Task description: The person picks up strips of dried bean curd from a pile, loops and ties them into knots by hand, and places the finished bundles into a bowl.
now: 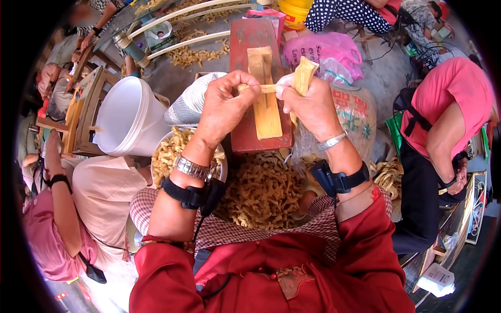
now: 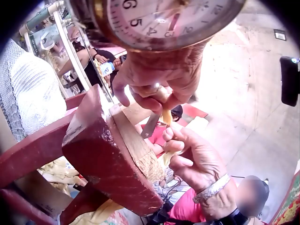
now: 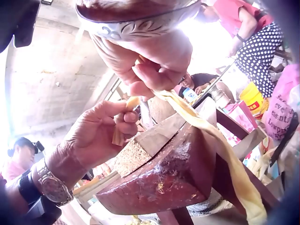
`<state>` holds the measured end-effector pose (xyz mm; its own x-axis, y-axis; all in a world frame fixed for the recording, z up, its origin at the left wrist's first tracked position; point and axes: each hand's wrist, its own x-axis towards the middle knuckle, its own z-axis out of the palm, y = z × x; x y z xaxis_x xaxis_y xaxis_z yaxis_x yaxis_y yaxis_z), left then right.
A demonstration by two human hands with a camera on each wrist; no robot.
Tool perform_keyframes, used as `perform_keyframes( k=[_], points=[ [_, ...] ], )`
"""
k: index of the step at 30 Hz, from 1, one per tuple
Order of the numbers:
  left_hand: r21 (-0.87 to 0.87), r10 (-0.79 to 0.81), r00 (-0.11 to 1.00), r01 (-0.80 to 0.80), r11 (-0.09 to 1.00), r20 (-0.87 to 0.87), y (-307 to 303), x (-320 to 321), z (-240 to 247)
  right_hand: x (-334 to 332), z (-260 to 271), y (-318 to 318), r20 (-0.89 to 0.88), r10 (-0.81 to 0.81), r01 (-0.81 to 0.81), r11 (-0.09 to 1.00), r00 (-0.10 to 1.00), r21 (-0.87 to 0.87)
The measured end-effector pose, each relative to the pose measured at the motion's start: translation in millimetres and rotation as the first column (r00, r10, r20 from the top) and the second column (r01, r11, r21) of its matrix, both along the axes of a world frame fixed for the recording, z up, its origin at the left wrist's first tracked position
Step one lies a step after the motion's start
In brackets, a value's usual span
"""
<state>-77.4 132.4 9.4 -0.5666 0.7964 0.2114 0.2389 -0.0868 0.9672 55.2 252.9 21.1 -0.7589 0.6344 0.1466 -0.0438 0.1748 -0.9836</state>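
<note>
Both hands meet above a red wooden bench [image 1: 242, 47], a pale yellow strip [image 1: 267, 88] like bean curd skin drawn between them. My left hand [image 1: 228, 101] pinches one end between thumb and curled fingers. The other end is in the grip of my right hand [image 1: 313, 101], whose thumb points toward the left. A wider folded length of the strip [image 1: 304, 75] stands up past the right hand's fingers; in the right wrist view a long tail [image 3: 234, 164] hangs down beside the bench. Under the hands, a flat tan piece [image 1: 267, 122] lies lengthwise on the bench.
Below the bench is a heap of small yellow knotted pieces [image 1: 263, 190]. A basin of similar pieces [image 1: 175, 151] and a white bucket [image 1: 122, 117] stand at left. Plastic bags [image 1: 323, 55] lie at right. Seated people flank both sides, one in pink [image 1: 449, 99].
</note>
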Motion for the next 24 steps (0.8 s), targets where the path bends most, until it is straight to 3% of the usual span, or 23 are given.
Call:
perform_keyframes(
  k=[1,4,5,8,10,12,15,18,20,21,24],
  points=[
    [-0.001,0.009,0.999,-0.009,1.000,-0.036,2,-1,-5,-2,-4,1,0.010,-0.008,0.008,1.000,1.000,0.015],
    [-0.127,0.123,0.981,-0.142,0.982,-0.150,9,1,-18,-11,-30,6,0.081,-0.125,0.091,0.938,0.989,0.335],
    [-0.134,0.183,0.932,-0.234,0.963,-0.313,9,-9,-29,-6,-35,9,0.151,-0.117,0.075,0.964,0.982,0.256],
    [-0.058,0.143,0.989,-0.144,0.988,-0.023,-5,-5,-22,12,-46,13,0.007,-0.124,0.124,0.989,0.992,-0.078],
    [-0.086,0.156,0.988,-0.157,0.984,-0.018,-19,1,-17,19,-42,21,0.071,-0.235,0.245,0.944,0.969,-0.219],
    [-0.122,0.179,0.983,-0.184,0.975,-0.052,-34,14,-11,16,-46,37,0.114,-0.265,0.283,0.938,0.957,-0.199],
    [-0.150,0.225,0.974,-0.227,0.962,-0.032,-59,33,-15,11,-65,59,0.046,-0.110,0.119,0.938,0.993,-0.325],
    [-0.127,0.217,0.957,-0.195,0.972,0.190,-81,51,-19,11,-72,55,0.026,-0.084,0.087,0.931,0.996,-0.355],
    [-0.177,0.179,0.968,-0.147,0.973,0.177,-98,55,-35,15,-73,51,-0.056,-0.083,0.054,0.914,0.995,-0.403],
    [-0.132,0.191,0.923,-0.155,0.979,0.333,-96,66,-30,16,-73,49,-0.077,-0.093,0.052,0.906,0.993,-0.421],
    [-0.159,0.137,0.962,-0.100,0.982,0.238,-122,66,-60,25,-73,44,-0.133,-0.083,0.015,0.895,0.988,-0.446]
  ],
)
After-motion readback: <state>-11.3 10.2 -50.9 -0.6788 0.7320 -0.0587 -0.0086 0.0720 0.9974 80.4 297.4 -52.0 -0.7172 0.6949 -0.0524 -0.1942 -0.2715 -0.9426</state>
